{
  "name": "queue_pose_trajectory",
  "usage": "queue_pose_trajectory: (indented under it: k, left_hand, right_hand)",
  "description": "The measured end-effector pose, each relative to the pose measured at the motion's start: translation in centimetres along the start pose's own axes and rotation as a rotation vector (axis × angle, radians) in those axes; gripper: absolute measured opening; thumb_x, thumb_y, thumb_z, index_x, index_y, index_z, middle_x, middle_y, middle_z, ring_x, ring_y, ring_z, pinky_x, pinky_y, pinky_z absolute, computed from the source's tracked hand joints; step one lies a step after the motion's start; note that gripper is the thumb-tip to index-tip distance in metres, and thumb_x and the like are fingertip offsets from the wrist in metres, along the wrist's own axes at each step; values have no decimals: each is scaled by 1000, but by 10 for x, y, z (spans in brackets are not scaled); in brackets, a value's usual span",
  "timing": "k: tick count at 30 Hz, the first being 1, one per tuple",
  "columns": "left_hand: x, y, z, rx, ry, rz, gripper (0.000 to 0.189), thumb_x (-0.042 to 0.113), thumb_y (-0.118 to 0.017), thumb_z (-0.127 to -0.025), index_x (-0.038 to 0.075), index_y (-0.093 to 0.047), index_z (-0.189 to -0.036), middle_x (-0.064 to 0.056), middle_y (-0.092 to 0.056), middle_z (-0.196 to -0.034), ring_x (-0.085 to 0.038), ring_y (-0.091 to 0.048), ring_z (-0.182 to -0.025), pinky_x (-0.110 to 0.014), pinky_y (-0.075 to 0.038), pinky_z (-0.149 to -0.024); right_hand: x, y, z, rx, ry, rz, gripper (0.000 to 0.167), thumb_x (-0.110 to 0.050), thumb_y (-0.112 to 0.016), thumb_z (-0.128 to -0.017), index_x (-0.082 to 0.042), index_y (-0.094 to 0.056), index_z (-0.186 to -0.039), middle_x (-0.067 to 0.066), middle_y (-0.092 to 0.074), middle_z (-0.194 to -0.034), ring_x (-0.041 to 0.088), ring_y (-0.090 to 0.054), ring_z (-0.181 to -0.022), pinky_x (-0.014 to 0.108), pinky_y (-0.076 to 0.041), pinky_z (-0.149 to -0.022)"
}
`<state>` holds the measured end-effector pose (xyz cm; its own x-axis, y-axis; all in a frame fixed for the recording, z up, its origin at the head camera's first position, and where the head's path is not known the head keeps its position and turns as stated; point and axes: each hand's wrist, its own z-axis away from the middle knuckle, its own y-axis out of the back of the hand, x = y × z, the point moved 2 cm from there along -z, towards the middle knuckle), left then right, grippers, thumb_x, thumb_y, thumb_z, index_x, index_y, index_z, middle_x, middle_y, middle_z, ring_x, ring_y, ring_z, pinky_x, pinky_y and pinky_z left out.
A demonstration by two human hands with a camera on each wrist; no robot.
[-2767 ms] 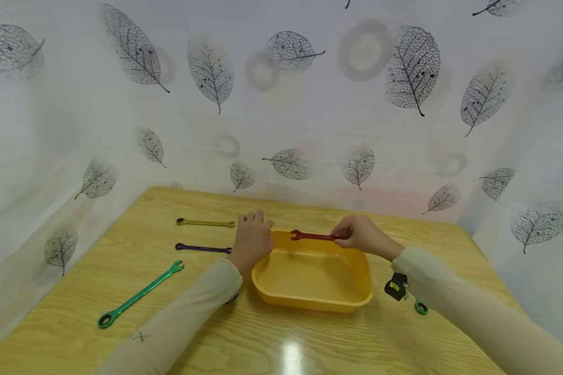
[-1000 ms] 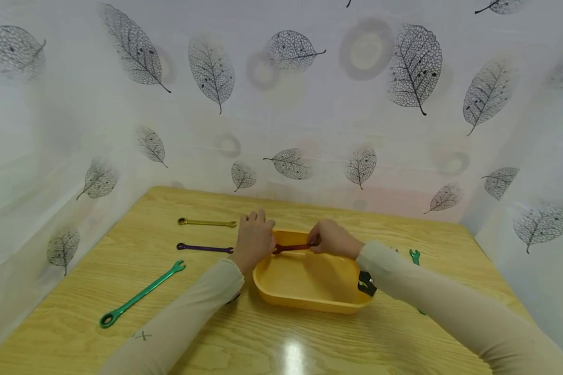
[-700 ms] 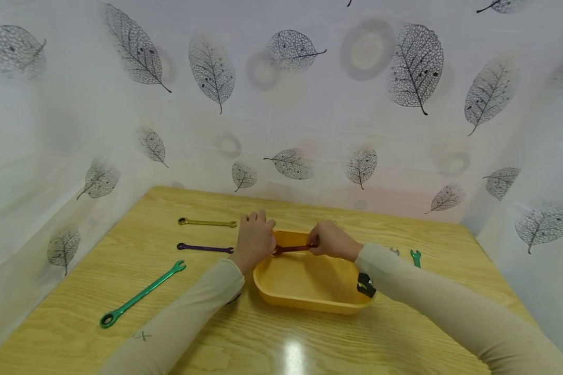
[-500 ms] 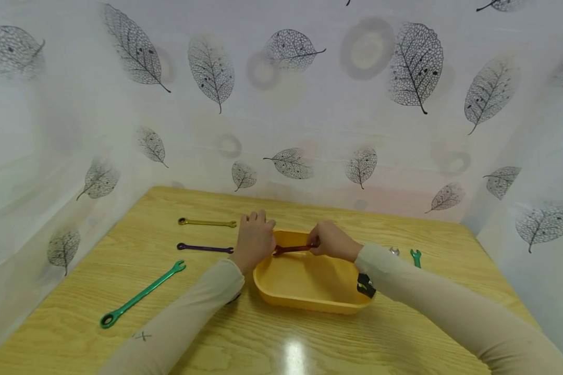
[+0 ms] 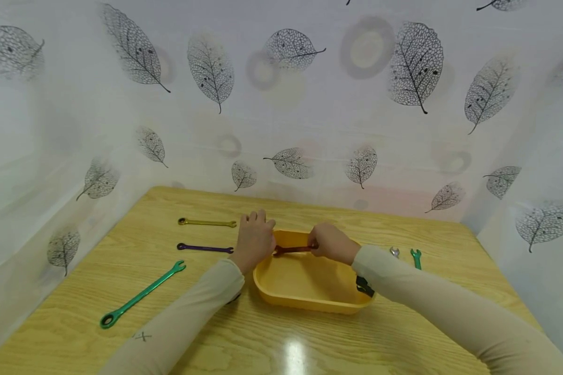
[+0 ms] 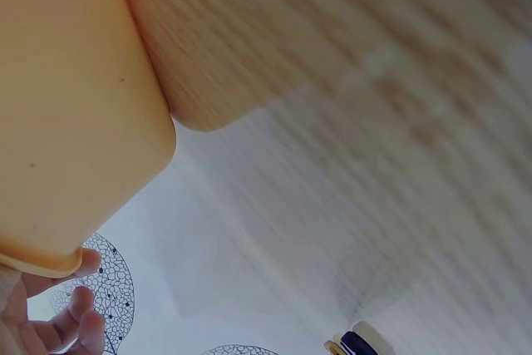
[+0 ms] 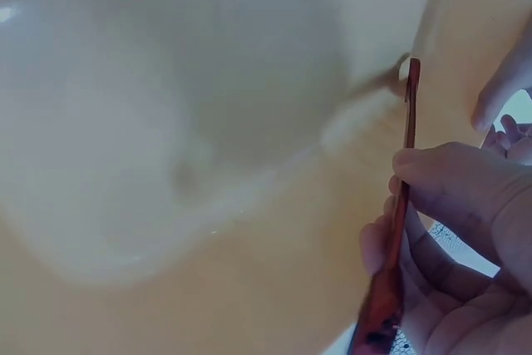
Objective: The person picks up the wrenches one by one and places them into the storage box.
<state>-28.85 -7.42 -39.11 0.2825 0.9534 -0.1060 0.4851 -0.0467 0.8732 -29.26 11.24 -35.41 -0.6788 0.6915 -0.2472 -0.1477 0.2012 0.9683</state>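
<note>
My right hand (image 5: 330, 242) pinches a red combination wrench (image 5: 293, 249) between thumb and fingers, low inside the yellow plastic basin (image 5: 309, 302). The wrench's open end points left, toward the basin's back left corner. In the right wrist view the wrench (image 7: 383, 288) slants past the fingers, its far tip close to the basin wall. My left hand (image 5: 254, 239) grips the basin's rim at the back left corner. From the left wrist, fingers (image 6: 90, 263) show at the rim, with the basin's outer wall (image 6: 75, 122) beside them.
Left of the basin lie a gold wrench (image 5: 207, 223), a purple wrench (image 5: 205, 248) and a larger green wrench (image 5: 143, 294). To the right, a silver wrench end (image 5: 394, 251) and a small green wrench (image 5: 416, 257) show behind the right sleeve. A leaf-print curtain (image 5: 178, 130) borders the table.
Since the oldest frame, my right hand has carried the red wrench left and down from rim height into the basin. Over the last second both hands hold nearly still.
</note>
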Motion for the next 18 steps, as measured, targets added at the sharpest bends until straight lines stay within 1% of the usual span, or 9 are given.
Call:
queue_pose_trajectory:
  k: [3, 6, 9, 11, 13, 16, 18]
  left_hand:
    - [0, 0, 0, 2, -2, -1, 16, 23, -64, -82, 14, -67, -95, -9, -56, -95, -24, -51, -83, -40, -42, -75]
    - [0, 0, 0, 3, -2, 1, 16, 23, -64, -82, 14, -67, -94, -8, -56, -93, -24, -51, -83, -39, -41, -75]
    - [-1, -1, 0, 2, 0, 2, 16, 24, -64, -81, 14, -67, -93, -8, -56, -93, -24, -51, -83, -39, -41, -75]
    - [-1, -1, 0, 4, 1, 2, 16, 24, -64, -81, 14, -67, -93, -8, -56, -93, -24, -51, -83, -39, -41, -75]
    - [0, -1, 0, 5, 1, 2, 16, 24, -64, -81, 14, -67, -94, -8, -56, -94, -24, -52, -84, -39, -42, -75]
    - [0, 0, 0, 8, 1, -3, 17, 24, -64, -81, 14, -68, -94, -8, -57, -95, -24, -52, -84, -40, -42, -75]
    - [0, -1, 0, 4, 3, -11, 17, 24, -64, -82, 14, -68, -95, -8, -57, -96, -24, -52, -85, -40, -42, -75]
  right_hand:
    - [-2, 0, 1, 0, 6, 36, 7, -1, -70, -77, -2, -72, -70, 1, -64, -60, 5, -45, -51, 19, -41, -51]
    - [-3, -1, 0, -9, 6, 64, 17, 1, -69, -76, -4, -65, -60, -4, -49, -52, 7, -32, -49, 19, -31, -50]
    - [-4, -2, -1, -20, -4, 79, 25, 2, -69, -76, -7, -58, -56, -5, -40, -51, 8, -26, -51, 22, -27, -51]
    - [-3, -3, -2, -27, -12, 88, 26, 1, -70, -76, -8, -56, -56, -5, -41, -50, 8, -26, -52, 23, -27, -52]
    - [-3, -4, -2, -28, -19, 101, 24, 0, -71, -76, -9, -59, -57, -5, -47, -51, 8, -29, -52, 23, -30, -53]
    - [-2, -6, -3, -31, -29, 109, 20, 0, -72, -76, -8, -62, -59, -3, -53, -53, 8, -32, -51, 23, -31, -53]
    - [-2, -6, -3, -33, -36, 109, 20, 0, -72, -76, -7, -62, -59, -3, -51, -52, 8, -31, -51, 23, -30, -52]
